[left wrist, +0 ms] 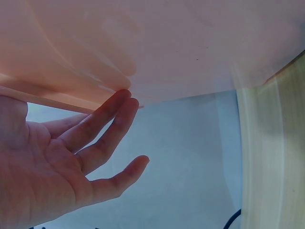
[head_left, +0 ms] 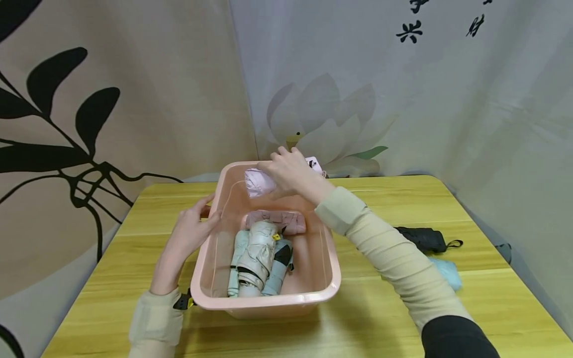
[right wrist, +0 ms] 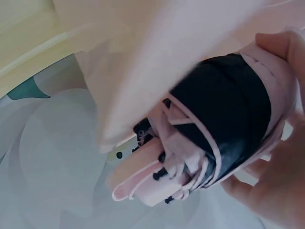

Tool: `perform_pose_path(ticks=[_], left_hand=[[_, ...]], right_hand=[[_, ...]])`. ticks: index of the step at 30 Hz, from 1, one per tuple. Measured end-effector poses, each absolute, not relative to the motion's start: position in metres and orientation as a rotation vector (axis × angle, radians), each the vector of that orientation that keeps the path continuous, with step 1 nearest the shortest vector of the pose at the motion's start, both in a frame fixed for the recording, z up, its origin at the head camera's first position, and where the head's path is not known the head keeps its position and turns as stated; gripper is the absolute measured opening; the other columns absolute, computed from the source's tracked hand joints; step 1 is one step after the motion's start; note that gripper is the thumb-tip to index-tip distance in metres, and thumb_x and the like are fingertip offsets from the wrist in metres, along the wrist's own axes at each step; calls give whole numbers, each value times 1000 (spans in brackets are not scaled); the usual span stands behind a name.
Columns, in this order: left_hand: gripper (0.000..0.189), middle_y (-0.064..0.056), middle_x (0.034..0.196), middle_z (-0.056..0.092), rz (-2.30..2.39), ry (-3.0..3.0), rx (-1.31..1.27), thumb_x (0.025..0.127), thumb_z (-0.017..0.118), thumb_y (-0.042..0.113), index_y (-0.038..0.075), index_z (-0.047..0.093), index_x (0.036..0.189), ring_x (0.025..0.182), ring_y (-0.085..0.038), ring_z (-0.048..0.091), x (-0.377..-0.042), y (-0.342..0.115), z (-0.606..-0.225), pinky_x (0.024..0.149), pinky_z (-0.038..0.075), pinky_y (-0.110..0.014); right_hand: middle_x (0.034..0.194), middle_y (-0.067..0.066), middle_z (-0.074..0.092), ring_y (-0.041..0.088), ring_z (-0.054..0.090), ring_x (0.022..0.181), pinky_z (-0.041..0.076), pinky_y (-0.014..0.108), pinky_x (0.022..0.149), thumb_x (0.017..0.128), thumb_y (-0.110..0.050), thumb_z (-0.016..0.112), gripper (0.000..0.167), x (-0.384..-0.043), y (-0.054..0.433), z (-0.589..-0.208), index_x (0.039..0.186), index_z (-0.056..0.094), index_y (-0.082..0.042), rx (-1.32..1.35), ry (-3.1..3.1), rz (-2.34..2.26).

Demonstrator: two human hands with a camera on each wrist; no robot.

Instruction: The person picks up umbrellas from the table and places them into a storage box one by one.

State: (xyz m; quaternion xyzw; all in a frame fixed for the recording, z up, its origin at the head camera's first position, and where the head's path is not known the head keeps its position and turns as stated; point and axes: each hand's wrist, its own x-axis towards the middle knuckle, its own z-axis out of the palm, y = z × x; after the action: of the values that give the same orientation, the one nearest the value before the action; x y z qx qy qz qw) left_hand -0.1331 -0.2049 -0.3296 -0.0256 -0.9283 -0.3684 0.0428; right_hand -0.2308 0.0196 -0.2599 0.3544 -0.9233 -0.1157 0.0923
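A deep pink plastic bin (head_left: 329, 248) stands on the table. At its left rim is my left hand (head_left: 190, 233), thumb over the edge and fingertips (left wrist: 125, 95) against the outer wall. My right hand (head_left: 293, 174) grips a folded pale pink umbrella (right wrist: 281, 90) above the bin's far end. A black band wraps this umbrella, and its handle end with a strap sticks out past the rim. Inside the bin, a dusty pink folded umbrella (head_left: 293, 221) lies crosswise. In front of it, a pale cream umbrella (head_left: 259, 251) lies between a mint one (head_left: 237, 261) and a light blue one (head_left: 275, 281).
To the right, partly behind my right sleeve (head_left: 398, 258), lie a black folded umbrella (head_left: 425, 238) with a wrist loop and a light blue folded bundle (head_left: 447, 272). Behind the wooden table (head_left: 385, 199) hangs a printed curtain (head_left: 179, 74).
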Motion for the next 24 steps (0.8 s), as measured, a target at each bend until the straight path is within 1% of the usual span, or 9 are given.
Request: perform_pose_path(ticks=[9, 18, 24], left_hand=[[58, -29, 117, 63, -1098, -2843, -78, 96, 49, 26, 0, 35, 145, 99, -38, 66, -133, -205, -329, 75, 59, -42], [59, -29, 117, 63, -1111, -2848, -67, 96, 49, 27, 1, 34, 146, 98, -38, 66, -132, -205, -329, 72, 60, -39], [59, -29, 118, 62, -1120, -2843, -75, 96, 49, 27, 1, 34, 146, 100, -39, 66, -133, -205, -329, 72, 60, -39]], right_hand=[[114, 7, 65, 27, 55, 105, 50, 42, 80, 70, -65, 69, 76, -229, 10, -256, 134, 52, -28, 1108, -2718, -346], [122, 4, 62, 25, 54, 110, 50, 41, 87, 74, -56, 70, 76, -233, -2, -254, 140, 45, -28, 1112, -2824, -415], [122, 5, 63, 25, 55, 109, 51, 42, 86, 75, -55, 69, 74, -234, -5, -257, 139, 46, -25, 1104, -2834, -441]])
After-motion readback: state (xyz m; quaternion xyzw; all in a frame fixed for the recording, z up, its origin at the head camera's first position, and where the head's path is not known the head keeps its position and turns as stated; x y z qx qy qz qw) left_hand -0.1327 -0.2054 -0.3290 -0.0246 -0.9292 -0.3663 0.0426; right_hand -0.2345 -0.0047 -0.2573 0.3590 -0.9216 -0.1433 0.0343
